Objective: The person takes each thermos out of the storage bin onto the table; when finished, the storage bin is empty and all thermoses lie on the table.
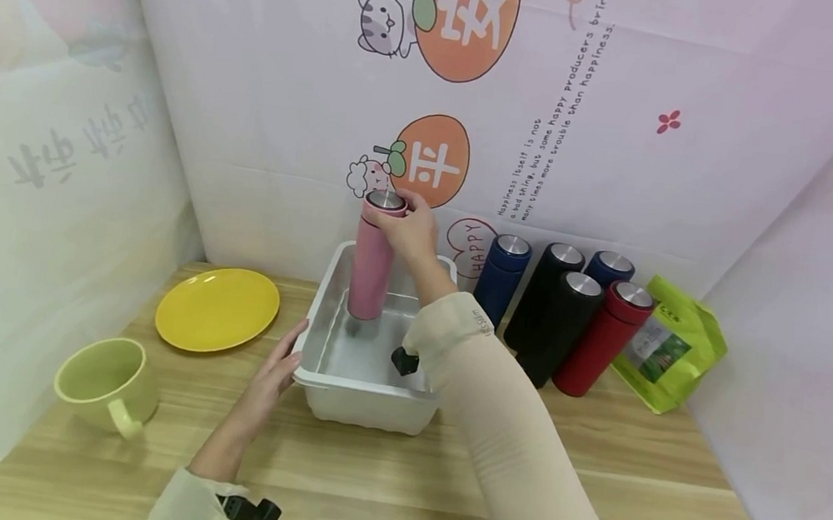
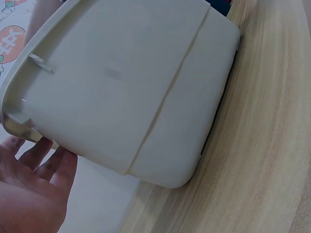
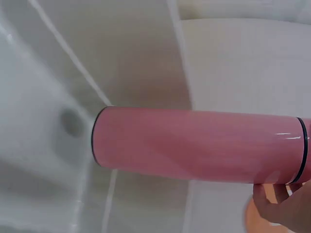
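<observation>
My right hand [image 1: 413, 230] grips a pink thermos bottle [image 1: 370, 276] near its steel-topped lid. The bottle stands almost upright, its lower part inside a white rectangular plastic bin [image 1: 361, 405]. In the right wrist view, the base of the pink thermos bottle [image 3: 194, 143] appears a little above the bin floor [image 3: 39, 160], with a dark reflection below it. My left hand [image 1: 271, 376] rests against the left side of the bin. From the left wrist, that hand's loosely bent fingers [image 2: 60, 170] touch the bin wall [image 2: 112, 87] just under the rim; their tips are partly hidden.
Right of the bin stand several thermos bottles: blue [image 1: 503, 277], black [image 1: 560, 328] and red [image 1: 602, 341], beside a green bag [image 1: 672, 343]. On the left are a yellow plate [image 1: 217, 309] and a light green mug [image 1: 106, 385]. A printed cloth [image 1: 287, 114] hangs behind.
</observation>
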Demonstrator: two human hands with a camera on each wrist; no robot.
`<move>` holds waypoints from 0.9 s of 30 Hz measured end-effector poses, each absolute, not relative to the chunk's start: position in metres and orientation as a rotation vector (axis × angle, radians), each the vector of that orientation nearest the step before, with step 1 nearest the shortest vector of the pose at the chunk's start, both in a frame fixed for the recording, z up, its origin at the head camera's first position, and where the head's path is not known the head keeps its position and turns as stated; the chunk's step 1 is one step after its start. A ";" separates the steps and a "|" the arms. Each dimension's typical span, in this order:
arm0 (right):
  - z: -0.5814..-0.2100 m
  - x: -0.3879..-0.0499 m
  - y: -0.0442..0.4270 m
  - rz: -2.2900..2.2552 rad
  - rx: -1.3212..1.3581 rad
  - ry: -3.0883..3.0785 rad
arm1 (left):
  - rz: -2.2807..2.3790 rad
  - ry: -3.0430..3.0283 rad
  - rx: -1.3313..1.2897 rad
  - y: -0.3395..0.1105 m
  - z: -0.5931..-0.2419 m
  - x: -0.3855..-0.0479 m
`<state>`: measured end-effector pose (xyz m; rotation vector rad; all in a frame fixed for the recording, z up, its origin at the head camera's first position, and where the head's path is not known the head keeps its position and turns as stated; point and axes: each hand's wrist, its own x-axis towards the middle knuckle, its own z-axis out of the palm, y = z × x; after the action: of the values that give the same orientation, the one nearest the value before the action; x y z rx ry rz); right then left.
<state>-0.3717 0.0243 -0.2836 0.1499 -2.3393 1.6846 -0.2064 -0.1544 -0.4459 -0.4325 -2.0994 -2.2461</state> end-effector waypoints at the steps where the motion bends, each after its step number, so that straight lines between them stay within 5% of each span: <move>1: -0.278 -0.370 0.026 1.697 0.146 -2.331 | -2.243 -2.100 -0.435 -0.154 -0.446 -0.206; 27: -0.188 -0.313 0.126 1.996 0.214 -2.185 | -2.213 -2.118 -0.451 -0.153 -0.444 -0.203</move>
<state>-0.3134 0.1261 -0.1881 0.2137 -2.1845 1.9957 -0.2033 -0.1531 -0.4443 -0.4512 -2.1177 -2.2132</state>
